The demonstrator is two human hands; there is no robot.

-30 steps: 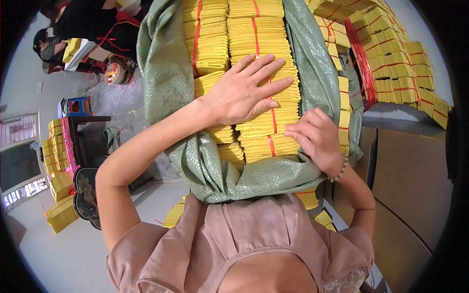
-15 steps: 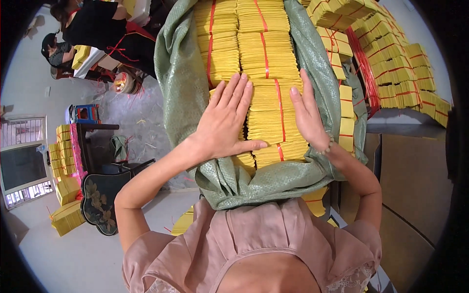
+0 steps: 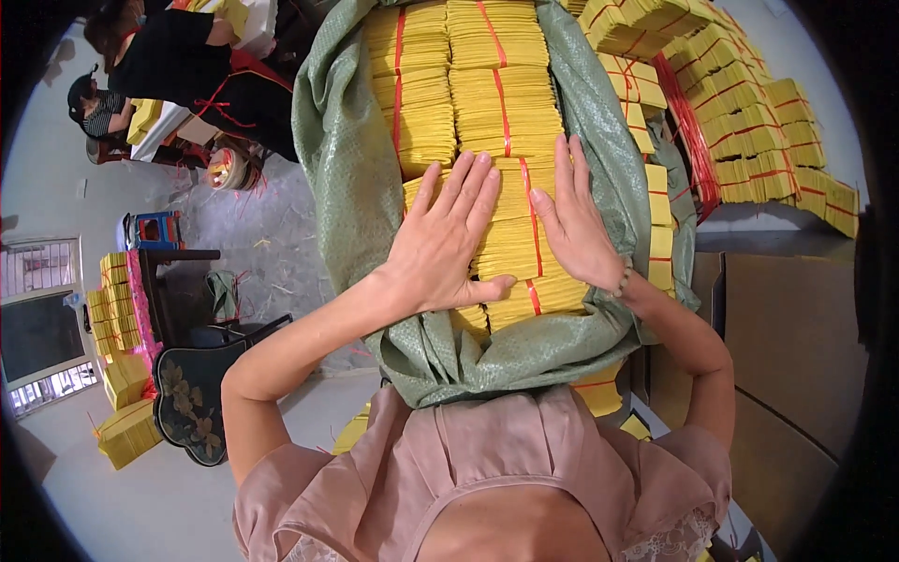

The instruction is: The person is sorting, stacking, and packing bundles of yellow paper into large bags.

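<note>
A green woven sack lies open in front of me, its edges folded back around bundles of yellow paper tied with red plastic strips. The bundles fill the sack in two side-by-side columns. My left hand rests flat on the nearer bundles, fingers spread and thumb stretched to the right. On the right side of the same bundles lies my right hand, its fingers straight and pointing away from me. A bead bracelet circles my right wrist. Neither hand grips anything.
Tied yellow bundles are piled at the far right beside hanging red strips. Large brown boxes stand to my right. Left are a dark carved chair and more stacked bundles. Two people work at a table, far left.
My right hand has shifted inward from the sack's edge onto the yellow bundles. My left hand stays almost in place, its thumb slightly more bent. The view has moved slightly.
</note>
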